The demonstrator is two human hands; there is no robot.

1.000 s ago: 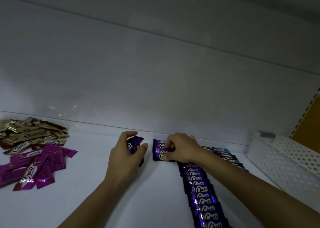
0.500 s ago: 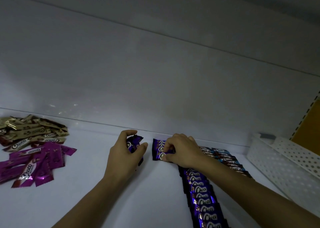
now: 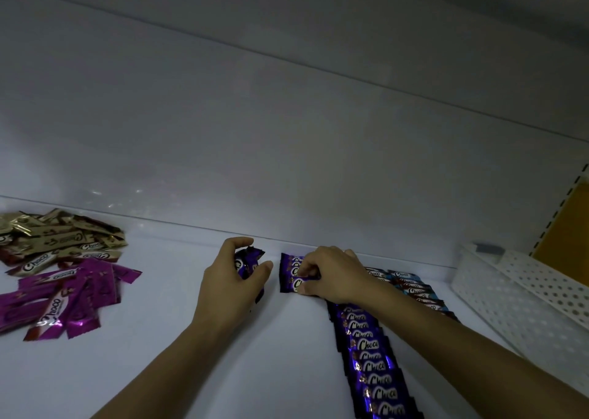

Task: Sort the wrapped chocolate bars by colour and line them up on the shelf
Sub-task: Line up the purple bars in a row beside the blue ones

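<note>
A row of overlapping dark purple bars (image 3: 373,358) runs from the front of the white shelf (image 3: 178,355) toward its back wall. My right hand (image 3: 331,275) pinches the rearmost purple bars (image 3: 290,272) at the far end of that row. My left hand (image 3: 229,284) grips a small bunch of purple bars (image 3: 248,261) just left of the row, fingers curled round them. Right of the purple row lies a shorter row of light blue bars (image 3: 411,286), partly hidden by my right forearm.
Loose magenta bars (image 3: 63,294) lie in a heap at the left, with a heap of gold bars (image 3: 60,238) behind them. A white perforated basket (image 3: 522,294) stands at the right end of the shelf. The back wall rises close behind my hands.
Both hands stay at nearly the same spots. My right hand's fingers have shifted slightly on the rearmost purple bars. The view has drifted a little.
</note>
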